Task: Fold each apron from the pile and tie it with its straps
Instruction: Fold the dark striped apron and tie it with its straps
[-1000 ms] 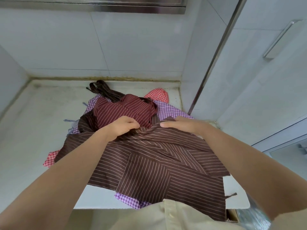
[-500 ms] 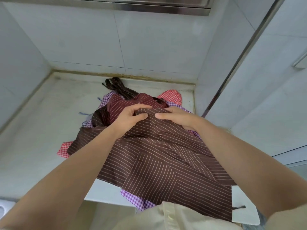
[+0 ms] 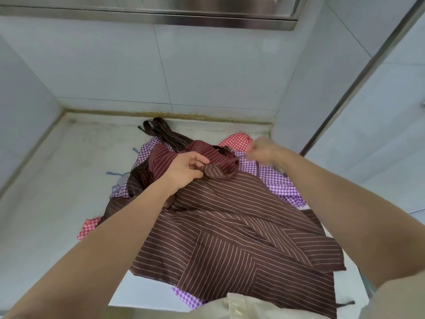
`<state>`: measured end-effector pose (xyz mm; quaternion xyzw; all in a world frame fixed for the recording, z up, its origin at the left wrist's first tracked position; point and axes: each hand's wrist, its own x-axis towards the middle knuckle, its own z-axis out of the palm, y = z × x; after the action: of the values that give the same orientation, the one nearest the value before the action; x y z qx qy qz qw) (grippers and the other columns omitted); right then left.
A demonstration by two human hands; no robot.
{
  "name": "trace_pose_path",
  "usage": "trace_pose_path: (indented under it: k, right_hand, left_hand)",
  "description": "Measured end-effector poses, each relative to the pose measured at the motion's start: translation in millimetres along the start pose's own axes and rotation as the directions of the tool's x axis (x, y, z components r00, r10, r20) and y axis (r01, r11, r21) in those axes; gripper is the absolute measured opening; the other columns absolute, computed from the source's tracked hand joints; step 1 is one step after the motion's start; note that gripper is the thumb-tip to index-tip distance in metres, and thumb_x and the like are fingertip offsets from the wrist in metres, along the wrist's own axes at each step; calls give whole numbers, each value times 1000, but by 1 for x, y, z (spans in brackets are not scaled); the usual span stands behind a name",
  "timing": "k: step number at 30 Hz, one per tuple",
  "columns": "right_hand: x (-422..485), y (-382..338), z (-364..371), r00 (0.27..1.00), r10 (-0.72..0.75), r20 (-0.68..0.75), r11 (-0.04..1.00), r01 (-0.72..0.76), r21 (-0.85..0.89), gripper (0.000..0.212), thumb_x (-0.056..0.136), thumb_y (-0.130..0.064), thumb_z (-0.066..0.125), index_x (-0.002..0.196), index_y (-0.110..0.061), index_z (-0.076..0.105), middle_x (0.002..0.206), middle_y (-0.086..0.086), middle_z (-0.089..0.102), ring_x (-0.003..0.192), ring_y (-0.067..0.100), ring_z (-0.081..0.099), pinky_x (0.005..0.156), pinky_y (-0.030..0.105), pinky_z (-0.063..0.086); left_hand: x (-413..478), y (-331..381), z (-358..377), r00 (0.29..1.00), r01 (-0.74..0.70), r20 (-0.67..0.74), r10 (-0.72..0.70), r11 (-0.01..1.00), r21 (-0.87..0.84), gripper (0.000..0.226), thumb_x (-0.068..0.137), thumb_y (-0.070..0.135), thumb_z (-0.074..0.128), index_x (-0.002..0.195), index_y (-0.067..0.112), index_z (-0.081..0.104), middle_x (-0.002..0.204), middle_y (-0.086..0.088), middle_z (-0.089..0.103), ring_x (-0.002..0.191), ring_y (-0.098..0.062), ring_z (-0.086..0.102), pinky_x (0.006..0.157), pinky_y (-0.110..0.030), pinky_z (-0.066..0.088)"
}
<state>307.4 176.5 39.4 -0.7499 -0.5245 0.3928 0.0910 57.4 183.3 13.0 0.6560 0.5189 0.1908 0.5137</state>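
Worktop (image 3: 57,180): pale, walled at the back and on both sides.

Brown striped apron (image 3: 230,238): spread unfolded on top of the pile (image 3: 271,180), towards the worktop's front right. Its hem hangs over the front edge. Risk: with that much cloth off the edge, a hard tug could drag the apron off the front, and the pile with it.

Under it are a purple gingham apron (image 3: 287,194), a maroon striped apron (image 3: 165,155) and a red gingham apron (image 3: 236,140). A dark strap bundle (image 3: 158,130) lies near the back edge. Risk: loose ties from these could catch, so lifting the brown one may pull others along or scatter them.

Left hand (image 3: 186,169): fingers curled, pinching a bunched fold at the apron's top edge. The grip looks shallow, so the fold could slip out.

Right hand (image 3: 262,149): motion-blurred, fingers closed tight, apparently around a thin dark strap (image 3: 258,168) drawn to the right. Risk: I cannot tell which apron the strap belongs to. If it is the wrong one, pulling could tangle or knot it.
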Motion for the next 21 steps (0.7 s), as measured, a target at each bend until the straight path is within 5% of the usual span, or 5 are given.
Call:
trace_pose_path:
  k: [2,4,9,14,21]
  right_hand:
    - [12,-9,-4,888,-134,-439,952,238,191,16,86,-1,59,99,-6,65,93,1,62,80,14,57,82,32,54]
    - [16,-22,-5,777,-236,-584,875,431,220,35,84,4,56,112,-16,61,118,2,57,94,12,57,93,34,52]
    - [17,-27,10,870,-304,-389,949,310,-48,36,91,-10,58,126,-11,58,138,11,49,114,17,56,96,27,43]
    - [2,-20,51,959,-173,226,981,187,-43,50,92,-34,66,135,-15,49,124,2,58,113,19,58,99,32,46]
    - [-1,-49,95,855,-517,-33,856,517,-24,36,90,-7,60,123,-19,59,99,-18,54,72,-12,54,63,6,38]
  left_hand:
    - [9,-1,4,999,22,-35,-21,1000,16,27,81,-2,74,98,19,69,91,-2,69,87,-18,66,89,-33,53]
    - [19,-4,6,995,23,-99,-14,995,93,19,83,8,74,97,20,71,93,0,71,91,-17,67,92,-33,52]
    - [21,-11,-4,984,61,-174,-28,981,184,9,94,21,62,96,21,70,87,7,72,81,-12,66,89,-33,53]
    - [3,-32,-38,976,88,-214,-49,980,177,23,96,37,56,86,22,71,73,6,72,71,-12,66,83,-33,54]
    - [-61,-78,-74,973,188,-203,-114,900,394,35,100,34,42,82,27,71,87,9,71,87,-10,62,90,-31,44]
